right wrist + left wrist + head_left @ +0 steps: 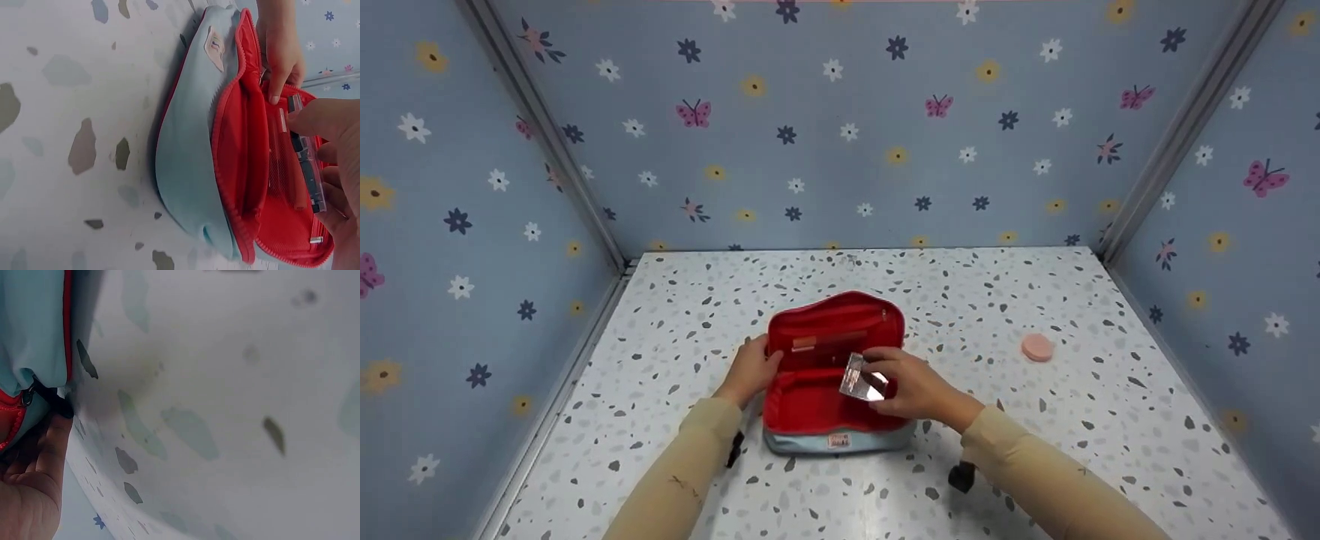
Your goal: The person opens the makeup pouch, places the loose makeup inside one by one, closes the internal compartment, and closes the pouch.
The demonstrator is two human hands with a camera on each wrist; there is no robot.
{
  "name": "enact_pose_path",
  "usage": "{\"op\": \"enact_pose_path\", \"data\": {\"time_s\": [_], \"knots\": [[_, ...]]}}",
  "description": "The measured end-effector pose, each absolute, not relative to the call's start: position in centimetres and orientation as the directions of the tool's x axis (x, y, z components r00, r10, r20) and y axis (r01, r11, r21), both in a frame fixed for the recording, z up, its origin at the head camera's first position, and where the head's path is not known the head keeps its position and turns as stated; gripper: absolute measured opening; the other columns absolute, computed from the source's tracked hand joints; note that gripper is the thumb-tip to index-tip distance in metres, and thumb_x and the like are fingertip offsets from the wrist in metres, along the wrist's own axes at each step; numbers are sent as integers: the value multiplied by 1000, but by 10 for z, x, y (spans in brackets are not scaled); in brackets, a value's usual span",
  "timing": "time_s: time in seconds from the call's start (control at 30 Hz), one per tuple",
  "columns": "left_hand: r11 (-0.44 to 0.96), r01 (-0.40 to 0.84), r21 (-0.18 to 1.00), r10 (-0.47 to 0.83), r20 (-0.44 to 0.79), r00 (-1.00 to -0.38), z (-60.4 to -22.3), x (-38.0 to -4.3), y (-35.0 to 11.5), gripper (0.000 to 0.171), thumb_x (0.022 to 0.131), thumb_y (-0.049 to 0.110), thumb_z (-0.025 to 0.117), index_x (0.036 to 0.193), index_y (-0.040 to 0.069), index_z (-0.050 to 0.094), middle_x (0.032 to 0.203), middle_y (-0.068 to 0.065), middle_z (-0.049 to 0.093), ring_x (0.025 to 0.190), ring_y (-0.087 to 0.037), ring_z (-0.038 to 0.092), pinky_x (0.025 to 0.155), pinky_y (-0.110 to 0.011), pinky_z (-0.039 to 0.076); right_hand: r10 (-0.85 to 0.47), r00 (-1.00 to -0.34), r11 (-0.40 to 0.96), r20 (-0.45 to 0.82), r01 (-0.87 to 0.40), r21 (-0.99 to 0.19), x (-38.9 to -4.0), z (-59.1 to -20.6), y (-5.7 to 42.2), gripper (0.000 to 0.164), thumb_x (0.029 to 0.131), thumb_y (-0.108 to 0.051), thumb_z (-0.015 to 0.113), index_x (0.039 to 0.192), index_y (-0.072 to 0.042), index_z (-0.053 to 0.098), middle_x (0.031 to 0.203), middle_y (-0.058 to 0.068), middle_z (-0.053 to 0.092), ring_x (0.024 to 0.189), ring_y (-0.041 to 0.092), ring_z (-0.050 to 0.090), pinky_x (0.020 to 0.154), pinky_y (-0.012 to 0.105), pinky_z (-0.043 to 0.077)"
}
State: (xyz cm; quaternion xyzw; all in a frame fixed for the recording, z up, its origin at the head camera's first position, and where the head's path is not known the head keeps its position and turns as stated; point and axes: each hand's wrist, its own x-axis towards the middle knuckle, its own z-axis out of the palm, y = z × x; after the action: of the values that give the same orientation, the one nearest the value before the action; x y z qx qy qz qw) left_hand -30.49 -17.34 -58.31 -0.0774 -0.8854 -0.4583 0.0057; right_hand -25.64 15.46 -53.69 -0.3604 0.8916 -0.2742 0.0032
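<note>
While the red-lined pouch (795,444) is being steadied, left hand (750,371): side gripped.
Right hand (911,386): clear plastic case (855,382) is pinched over the pouch.
Case: best kept level, zip trim (221,194) avoided.

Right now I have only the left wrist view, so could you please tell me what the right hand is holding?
Observer: The right hand holds a small see-through case over the open pouch.
Operator: Thank you; is anything lying on the table to the right of the pouch?
Observer: Yes, a round pink object lies on the table there.
Operator: And is there anything inside the pouch's lid?
Observer: Yes, a slim reddish item lies along the lid.
</note>
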Motion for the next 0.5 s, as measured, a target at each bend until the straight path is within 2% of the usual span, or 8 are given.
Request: {"op": "enact_pose_path", "data": {"time_s": [0.2,0.23,0.37,0.5], "knots": [[574,166,802,128,112,-985,-586,-306,-173,31,106,7,58,131,-8,67,121,-24,77,113,-35,74,106,-54,57,-664,-727,581,175,-648,-492,-256,-537,141,60,86,-15,87,143,-8,72,152,14,64,142,34,59,116,53,52],[582,140,801,115,89,-989,-581,-304,-170,31,106,5,57,132,-8,67,122,-25,76,115,-38,73,107,-56,55,-666,-727,579,170,-646,-497,-256,-537,139,59,86,-15,87,143,-9,72,152,14,64,142,33,59,116,53,52],[602,110,791,96,65,-993,-581,-305,-169,30,108,6,57,133,-7,67,123,-23,77,115,-35,73,108,-53,56,-674,-720,569,162,-646,-508,-257,-540,130,57,86,-15,87,141,-8,73,151,13,65,141,32,60,117,51,52],[609,113,785,99,66,-993,-578,-303,-169,30,108,4,57,133,-8,67,123,-23,77,116,-35,73,108,-53,56,-690,-705,549,163,-656,-517,-257,-543,122,54,86,-14,86,138,-6,74,151,13,65,141,31,61,117,49,52]]}}
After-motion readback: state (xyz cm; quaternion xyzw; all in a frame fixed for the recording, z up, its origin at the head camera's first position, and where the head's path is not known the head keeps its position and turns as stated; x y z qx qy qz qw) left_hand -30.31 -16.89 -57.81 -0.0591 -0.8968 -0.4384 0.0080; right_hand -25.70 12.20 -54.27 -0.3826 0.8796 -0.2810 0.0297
